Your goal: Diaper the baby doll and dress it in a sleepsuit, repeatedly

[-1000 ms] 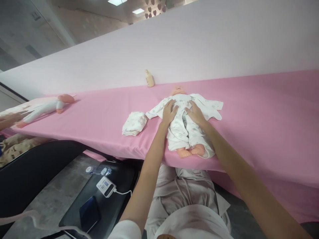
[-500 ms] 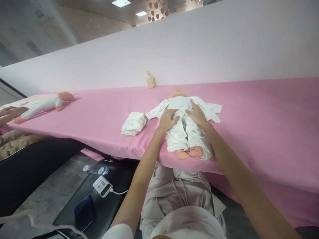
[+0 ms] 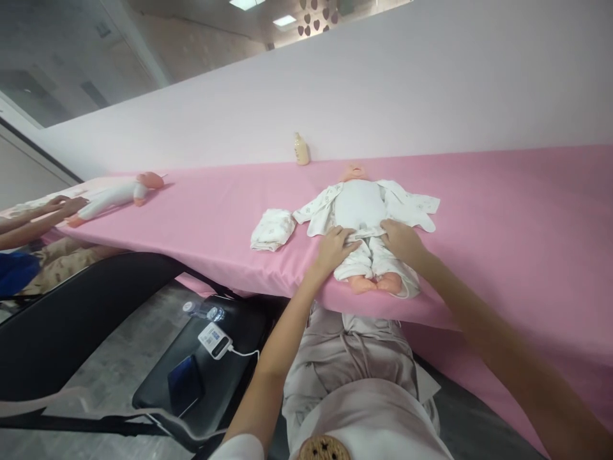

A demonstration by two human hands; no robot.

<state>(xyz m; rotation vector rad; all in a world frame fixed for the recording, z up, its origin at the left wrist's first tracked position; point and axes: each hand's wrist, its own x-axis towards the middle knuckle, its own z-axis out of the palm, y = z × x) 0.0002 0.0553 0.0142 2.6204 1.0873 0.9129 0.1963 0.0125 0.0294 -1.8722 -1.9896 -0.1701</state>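
Observation:
A baby doll (image 3: 360, 198) lies on its back on the pink-covered table (image 3: 215, 211), head toward the wall and feet toward me. Under it a white printed baby jacket (image 3: 412, 207) is spread, its sleeves out to both sides. White baby trousers (image 3: 358, 263) cover the doll's legs, with the feet bare. My left hand (image 3: 335, 248) grips the trousers' waistband at one side. At the other side my right hand (image 3: 401, 240) pinches the same waistband. A folded white printed cloth (image 3: 272, 229) sits left of the doll.
A small cream bottle (image 3: 301, 150) stands against the white wall. Far left, another person's hands (image 3: 64, 206) are at a second doll (image 3: 115, 193). Beside my legs, a black chair (image 3: 230, 319) holds a phone (image 3: 184, 384), a white device (image 3: 215, 340) and clear bottles (image 3: 204, 311).
Both hands have moved down from the doll's belly toward its thighs, and the trousers' waistband has come down with them. More of the white torso shows. The view has shifted slightly left.

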